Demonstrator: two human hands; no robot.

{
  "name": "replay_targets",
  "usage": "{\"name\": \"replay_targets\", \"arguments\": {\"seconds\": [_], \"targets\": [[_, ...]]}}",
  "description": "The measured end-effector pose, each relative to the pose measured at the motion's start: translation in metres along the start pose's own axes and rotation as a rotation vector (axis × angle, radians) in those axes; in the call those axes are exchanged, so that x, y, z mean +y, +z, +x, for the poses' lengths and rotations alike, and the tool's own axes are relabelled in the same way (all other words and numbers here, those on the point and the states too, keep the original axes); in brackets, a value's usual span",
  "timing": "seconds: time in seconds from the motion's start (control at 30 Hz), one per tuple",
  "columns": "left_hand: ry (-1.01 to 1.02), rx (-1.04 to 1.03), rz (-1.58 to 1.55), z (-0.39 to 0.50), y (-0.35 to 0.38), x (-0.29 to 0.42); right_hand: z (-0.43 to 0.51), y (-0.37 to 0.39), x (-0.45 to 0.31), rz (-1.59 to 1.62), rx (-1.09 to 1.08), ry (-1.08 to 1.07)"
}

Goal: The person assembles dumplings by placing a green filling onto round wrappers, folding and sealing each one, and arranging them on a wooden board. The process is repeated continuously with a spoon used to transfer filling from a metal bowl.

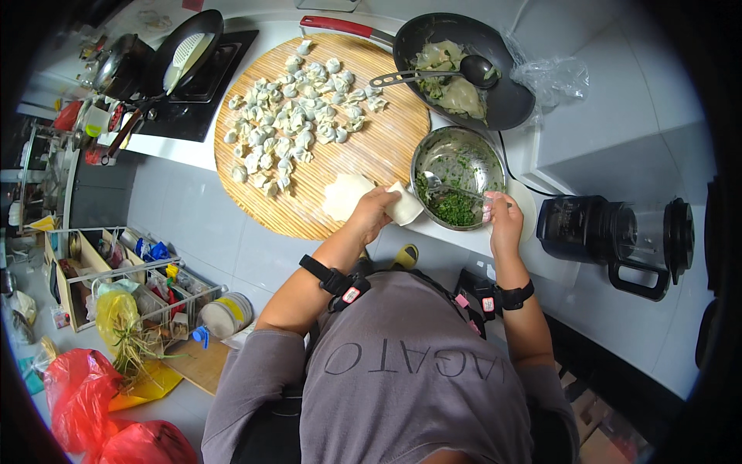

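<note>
In my left hand (374, 213) is a pale sheet of dough, a dumpling wrapper (405, 205), held close to the left rim of a stainless steel bowl (497, 152). Chopped green filling (455, 209) lies in that bowl, with bits smeared up its wall. My right hand (503, 219) grips the handle of a metal spoon (433, 181), whose head rests among the greens. More wrappers (348, 194) lie at the near edge of a round slatted bamboo board (382, 145). Several folded dumplings (295, 119) cover the board's left and middle parts.
Beyond the bowl sits a black wok (516, 101) with food and a ladle (478, 71), its red handle over the board. A blender (614, 238) lies at right. A frying pan (203, 35) is on the left cooktop (211, 116). Red bags (81, 388) and a rack (139, 269) occupy the floor.
</note>
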State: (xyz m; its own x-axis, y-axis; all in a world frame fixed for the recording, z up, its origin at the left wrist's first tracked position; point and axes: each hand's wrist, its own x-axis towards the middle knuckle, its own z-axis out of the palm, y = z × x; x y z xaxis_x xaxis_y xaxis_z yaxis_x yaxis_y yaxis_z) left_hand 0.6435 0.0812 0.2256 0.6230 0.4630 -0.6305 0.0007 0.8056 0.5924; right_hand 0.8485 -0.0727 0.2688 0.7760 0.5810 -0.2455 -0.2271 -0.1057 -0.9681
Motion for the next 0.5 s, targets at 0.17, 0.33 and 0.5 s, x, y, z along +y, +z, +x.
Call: {"name": "replay_targets", "arguments": {"seconds": [0.17, 0.33, 0.5], "targets": [[0.062, -0.058, -0.132, -0.003, -0.020, 0.014, 0.022, -0.007, 0.018, 0.225, 0.024, 0.152], [0.006, -0.135, -0.321, -0.001, -0.016, 0.030, 0.031, -0.013, 0.020, 0.465, -0.027, 0.222], [-0.001, -0.170, -0.468, 0.013, 0.010, 0.037, 0.003, -0.014, -0.018, 0.449, -0.064, 0.024]]}}
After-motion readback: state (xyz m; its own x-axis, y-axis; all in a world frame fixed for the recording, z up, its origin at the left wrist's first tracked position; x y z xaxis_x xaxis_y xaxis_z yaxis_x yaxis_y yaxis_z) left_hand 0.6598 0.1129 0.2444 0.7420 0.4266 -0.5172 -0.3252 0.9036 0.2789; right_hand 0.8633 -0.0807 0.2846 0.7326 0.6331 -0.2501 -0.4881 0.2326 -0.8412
